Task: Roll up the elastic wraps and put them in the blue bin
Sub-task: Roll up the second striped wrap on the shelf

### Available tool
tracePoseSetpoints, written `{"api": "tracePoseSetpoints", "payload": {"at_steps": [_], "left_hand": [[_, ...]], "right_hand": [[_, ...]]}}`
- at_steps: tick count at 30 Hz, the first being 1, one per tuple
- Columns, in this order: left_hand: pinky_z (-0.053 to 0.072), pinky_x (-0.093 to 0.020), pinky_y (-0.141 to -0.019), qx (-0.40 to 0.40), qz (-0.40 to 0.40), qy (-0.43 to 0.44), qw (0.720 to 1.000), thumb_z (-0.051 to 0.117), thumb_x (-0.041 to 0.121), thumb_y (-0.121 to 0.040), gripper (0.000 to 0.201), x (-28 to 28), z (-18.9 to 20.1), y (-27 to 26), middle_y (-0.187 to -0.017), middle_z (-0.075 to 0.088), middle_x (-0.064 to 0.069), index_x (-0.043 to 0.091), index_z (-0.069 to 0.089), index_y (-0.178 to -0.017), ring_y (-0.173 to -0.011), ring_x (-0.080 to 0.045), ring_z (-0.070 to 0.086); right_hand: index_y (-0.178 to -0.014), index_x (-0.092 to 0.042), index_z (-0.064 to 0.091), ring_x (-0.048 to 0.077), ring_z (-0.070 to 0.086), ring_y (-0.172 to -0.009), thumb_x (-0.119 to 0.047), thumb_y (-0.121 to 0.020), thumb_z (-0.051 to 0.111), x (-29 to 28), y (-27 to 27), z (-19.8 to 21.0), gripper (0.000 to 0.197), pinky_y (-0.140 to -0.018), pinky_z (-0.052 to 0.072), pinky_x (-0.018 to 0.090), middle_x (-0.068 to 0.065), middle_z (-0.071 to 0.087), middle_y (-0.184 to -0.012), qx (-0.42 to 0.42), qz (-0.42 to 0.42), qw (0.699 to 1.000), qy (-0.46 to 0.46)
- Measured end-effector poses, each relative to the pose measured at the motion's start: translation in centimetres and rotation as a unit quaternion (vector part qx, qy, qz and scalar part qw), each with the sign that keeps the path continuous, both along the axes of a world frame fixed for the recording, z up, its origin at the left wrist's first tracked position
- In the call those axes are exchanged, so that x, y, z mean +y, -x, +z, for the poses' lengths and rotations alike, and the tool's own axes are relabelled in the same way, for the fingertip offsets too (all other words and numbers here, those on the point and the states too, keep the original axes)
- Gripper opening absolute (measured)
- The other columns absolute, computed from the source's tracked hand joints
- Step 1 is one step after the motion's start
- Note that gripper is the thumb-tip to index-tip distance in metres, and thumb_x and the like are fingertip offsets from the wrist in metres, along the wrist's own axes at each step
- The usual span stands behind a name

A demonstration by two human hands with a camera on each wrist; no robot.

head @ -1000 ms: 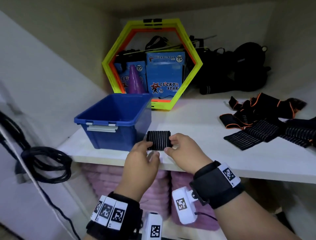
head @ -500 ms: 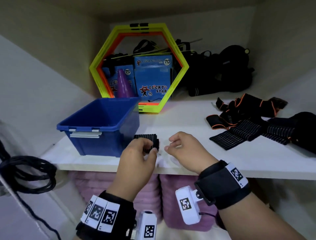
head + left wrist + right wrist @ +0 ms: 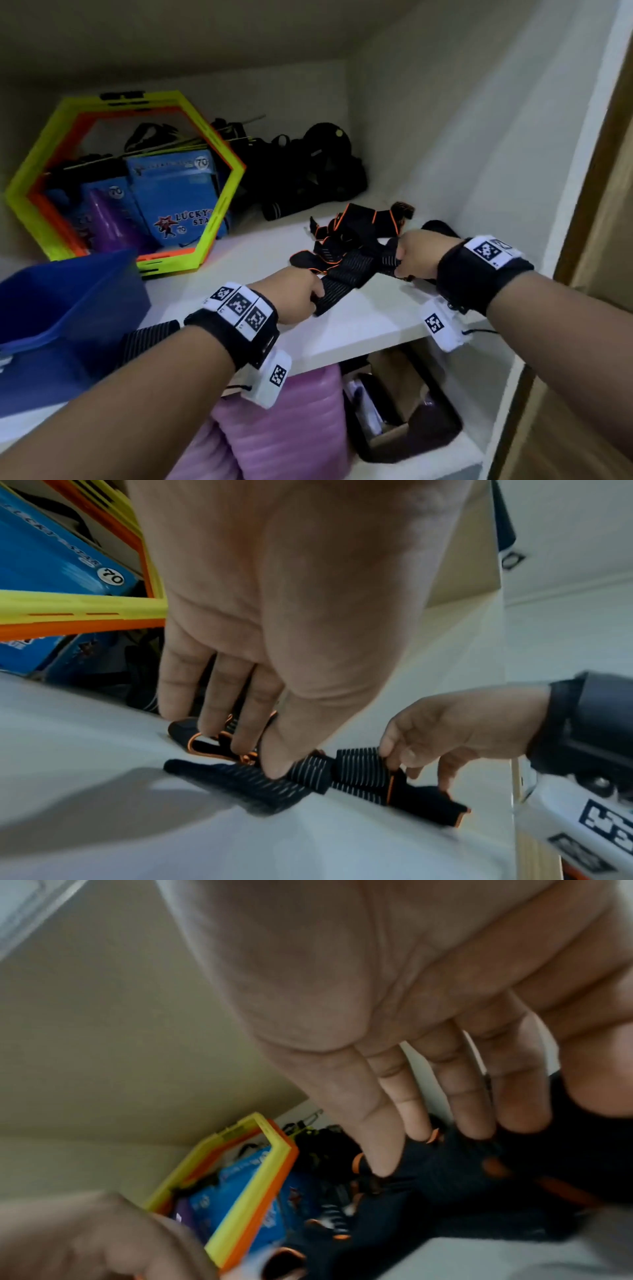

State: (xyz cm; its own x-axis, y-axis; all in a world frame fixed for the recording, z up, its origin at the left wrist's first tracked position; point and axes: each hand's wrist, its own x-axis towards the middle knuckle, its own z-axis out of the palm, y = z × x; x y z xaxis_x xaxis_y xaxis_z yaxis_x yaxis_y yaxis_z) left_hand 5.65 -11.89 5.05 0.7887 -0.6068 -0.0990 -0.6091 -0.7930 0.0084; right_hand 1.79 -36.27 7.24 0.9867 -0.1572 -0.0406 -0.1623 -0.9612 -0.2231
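A blue bin (image 3: 68, 308) stands at the left of the white shelf (image 3: 363, 325). Just right of it lies a rolled black striped wrap (image 3: 147, 339), partly hidden by my left forearm. Further right is a heap of black wraps with orange trim (image 3: 359, 222). A black striped wrap (image 3: 346, 279) stretches out of the heap toward the shelf's front edge. My left hand (image 3: 317, 299) pinches its near end, thumb on top (image 3: 277, 764). My right hand (image 3: 399, 263) pinches the same striped wrap (image 3: 359, 769) at its other end. The right wrist view is blurred, with fingers (image 3: 383, 1150) over dark cloth.
A yellow and orange hexagon frame (image 3: 222, 192) leans at the back left, with blue boxes (image 3: 171, 192) and a purple cone (image 3: 106, 222) behind it. Black gear (image 3: 308, 171) is piled at the back. The cupboard wall (image 3: 479, 137) is close on the right. Pink rolls (image 3: 284, 428) lie beneath the shelf.
The rolled wrap has left my hands and now lies beside the bin. Both hands have moved right to the heap and taken hold of a striped wrap. The view has swung right.
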Motion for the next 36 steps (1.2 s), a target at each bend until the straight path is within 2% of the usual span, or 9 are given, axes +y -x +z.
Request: {"api": "tracePoseSetpoints", "payload": {"at_steps": [4,8,14,18,24,28,31,33,36], "left_hand": [[0.043,-0.023,-0.09,0.026,-0.002,-0.042,0.999,0.055,0.015,-0.092,0.041,-1.5,-0.5,-0.4,-0.124,0.063,0.004,0.029,0.064,-0.13,-0.114,-0.019,0.057],[0.045,-0.024,-0.081,0.023,0.0,-0.034,0.999,0.057,0.017,-0.088,0.032,-2.0,-0.5,-0.7,-0.107,0.066,0.007,0.031,0.07,-0.113,-0.097,-0.015,0.058],[0.049,-0.03,-0.079,0.002,-0.046,-0.002,0.999,0.061,0.021,-0.09,0.012,-2.6,-0.5,0.2,-0.092,0.069,0.004,0.016,0.072,-0.094,-0.086,-0.013,0.06],[0.041,-0.031,-0.066,-0.016,-0.049,0.022,0.998,0.056,0.023,-0.095,0.016,-2.4,-0.7,0.3,-0.081,0.064,0.0,0.014,0.062,-0.084,-0.074,-0.016,0.055],[0.044,-0.036,-0.069,-0.096,-0.038,0.11,0.988,0.049,0.02,-0.101,0.019,-1.9,2.1,0.1,-0.083,0.062,-0.004,0.01,0.061,-0.089,-0.075,-0.02,0.053],[0.037,-0.01,-0.061,-0.151,-0.027,0.145,0.977,0.047,0.023,-0.104,0.018,-1.6,4.4,0.4,-0.082,0.059,0.005,0.018,0.062,-0.095,-0.071,-0.009,0.048],[0.044,-0.024,-0.064,-0.134,-0.035,0.166,0.976,0.046,0.023,-0.104,0.019,-1.4,5.0,0.0,-0.085,0.063,0.002,0.017,0.063,-0.098,-0.077,-0.015,0.056],[0.047,-0.035,-0.069,-0.132,-0.032,0.172,0.976,0.045,0.023,-0.105,0.019,-1.2,4.9,-0.3,-0.087,0.063,0.001,0.018,0.063,-0.099,-0.08,-0.018,0.057],[0.039,-0.022,-0.064,-0.152,-0.028,0.177,0.972,0.044,0.021,-0.106,0.019,-1.5,4.8,-0.1,-0.09,0.06,0.003,0.017,0.063,-0.104,-0.081,-0.017,0.054]], "right_hand": [[-0.1,-0.016,0.067,0.024,0.068,-0.093,-0.022,-0.072,0.076,-2.5,-1.6,-1.3,0.031,-0.087,0.057,0.033,0.004,0.071,-0.103,0.076,0.014,0.993,0.094],[-0.078,-0.01,0.058,0.022,0.06,-0.082,-0.026,-0.081,0.074,-2.1,-2.9,-2.5,0.023,-0.072,0.049,0.028,0.003,0.061,-0.08,0.105,0.029,0.988,0.11],[-0.078,-0.013,0.043,0.023,0.059,-0.082,-0.021,-0.082,0.074,-1.6,-4.6,-2.3,0.033,-0.07,0.047,0.029,0.001,0.051,-0.07,0.08,0.049,0.986,0.136],[-0.07,-0.012,0.057,0.023,0.061,-0.066,-0.025,-0.082,0.071,-2.5,-4.7,-0.9,0.023,-0.059,0.049,0.03,0.003,0.056,-0.062,-0.034,0.016,0.997,0.063],[-0.086,-0.003,0.07,0.03,0.066,-0.078,-0.017,-0.077,0.075,-4.0,-7.5,1.2,0.017,-0.068,0.052,0.031,0.011,0.069,-0.083,-0.116,-0.035,0.992,0.023],[-0.081,-0.012,0.055,0.028,0.065,-0.083,-0.045,-0.074,0.078,-4.4,-9.0,0.3,0.041,-0.08,0.057,0.035,0.008,0.065,-0.087,-0.043,-0.062,0.996,0.045],[-0.076,-0.013,0.053,0.025,0.067,-0.092,-0.047,-0.08,0.074,-4.7,-9.0,0.1,0.04,-0.088,0.055,0.034,0.004,0.065,-0.085,0.037,-0.052,0.997,0.039],[-0.072,-0.015,0.056,0.024,0.069,-0.093,-0.053,-0.072,0.077,-5.1,-9.7,0.0,0.044,-0.087,0.056,0.035,0.003,0.069,-0.088,0.077,-0.05,0.995,0.049],[-0.066,-0.021,0.065,0.022,0.071,-0.077,-0.07,-0.035,0.076,-6.8,-14.0,-2.0,0.059,-0.081,0.059,0.038,-0.003,0.073,-0.076,0.093,-0.019,0.993,0.063]]}}
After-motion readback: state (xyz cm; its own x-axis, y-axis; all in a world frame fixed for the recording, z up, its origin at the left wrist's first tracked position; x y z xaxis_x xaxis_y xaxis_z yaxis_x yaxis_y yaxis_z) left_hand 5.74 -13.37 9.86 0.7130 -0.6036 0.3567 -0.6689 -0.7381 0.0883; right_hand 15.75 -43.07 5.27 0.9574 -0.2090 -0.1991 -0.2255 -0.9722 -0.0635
